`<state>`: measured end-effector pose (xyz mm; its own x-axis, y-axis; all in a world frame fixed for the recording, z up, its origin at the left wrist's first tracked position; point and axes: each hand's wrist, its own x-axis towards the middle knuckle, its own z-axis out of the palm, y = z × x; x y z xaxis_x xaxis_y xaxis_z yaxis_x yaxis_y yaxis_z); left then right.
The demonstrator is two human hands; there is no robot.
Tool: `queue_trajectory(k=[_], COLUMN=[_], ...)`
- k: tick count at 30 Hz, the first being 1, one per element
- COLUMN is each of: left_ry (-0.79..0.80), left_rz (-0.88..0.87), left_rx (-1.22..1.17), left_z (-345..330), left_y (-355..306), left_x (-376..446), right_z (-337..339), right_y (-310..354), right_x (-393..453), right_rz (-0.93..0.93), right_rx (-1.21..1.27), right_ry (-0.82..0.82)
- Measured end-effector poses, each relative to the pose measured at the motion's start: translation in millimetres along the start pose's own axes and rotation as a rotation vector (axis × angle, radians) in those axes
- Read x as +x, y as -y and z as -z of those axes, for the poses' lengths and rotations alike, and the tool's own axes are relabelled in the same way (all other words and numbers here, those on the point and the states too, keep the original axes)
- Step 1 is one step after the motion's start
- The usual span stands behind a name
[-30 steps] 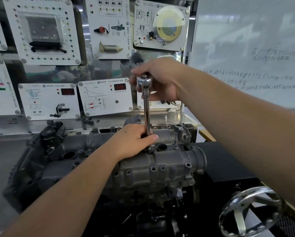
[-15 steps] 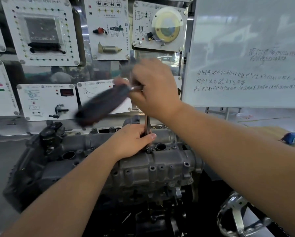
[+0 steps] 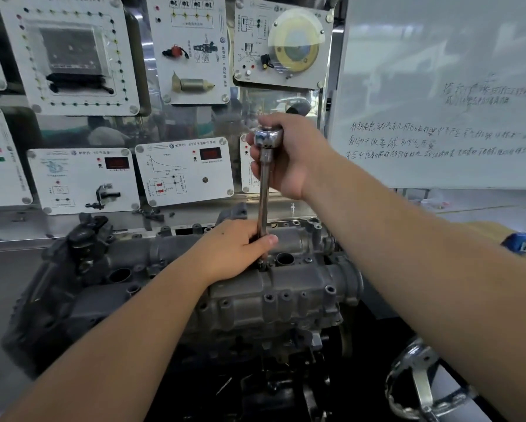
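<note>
While the right hand (image 3: 289,156) reaches in from the near right with its fingers curled round the head of the ratchet wrench (image 3: 267,137), the left hand (image 3: 234,251) comes from the near left and pinches the foot of the extension bar (image 3: 264,193). That bar stands upright between both hands, its lower end on the engine cylinder head (image 3: 270,303). Instrument panels (image 3: 182,172) stand close behind; a whiteboard (image 3: 438,86) is far right, a steel handwheel (image 3: 420,388) near right.
</note>
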<state>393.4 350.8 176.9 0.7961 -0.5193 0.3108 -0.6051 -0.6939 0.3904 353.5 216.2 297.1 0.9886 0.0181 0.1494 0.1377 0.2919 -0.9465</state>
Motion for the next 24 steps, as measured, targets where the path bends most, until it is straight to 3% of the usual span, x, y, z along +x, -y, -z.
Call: queue_trajectory(k=[3,7,9,11,12,15,17,21,24], left_ry=[0.005,0.030,0.027,0.003,-0.012,-0.042,-0.044,-0.034,-0.035], left_rz=[0.008,-0.009,-0.024,-0.024,-0.017,-0.003,-0.003,0.003,0.006], left_rx=[-0.010,0.023,0.049,0.037,0.010,-0.076,-0.112,-0.143,-0.107], left_z=[1.1,0.9,1.0,1.6,1.9,2.2,2.3,2.9,2.4], left_y=[-0.1,-3.5,-4.4,-4.0,-3.6,-2.2,-2.0,-1.2,-0.5], left_x=[-0.4,-3.4,-3.5,-2.7,-2.1,-1.8,-2.4,-1.7,-0.5], right_z=[2.9,-0.2,-9.0,-15.2,-14.7,-1.7,4.9,-0.4,-1.2], right_y=[21.8,56.7,62.2,51.6,41.9,8.9,-9.0,-32.1,-29.3], right_x=[8.2,3.5,3.8,5.9,5.9,5.5,6.0,2.7,3.6], right_rz=[-0.035,-0.103,0.062,0.418,0.601,0.940,0.975,0.744,0.336], right_rx=[-0.383,-1.027,-1.442,-1.774,-1.802,-1.413,-1.060,-0.307,0.210], right_ry=[0.012,0.252,0.240,0.169,0.146,0.132,0.075,-0.078,0.082])
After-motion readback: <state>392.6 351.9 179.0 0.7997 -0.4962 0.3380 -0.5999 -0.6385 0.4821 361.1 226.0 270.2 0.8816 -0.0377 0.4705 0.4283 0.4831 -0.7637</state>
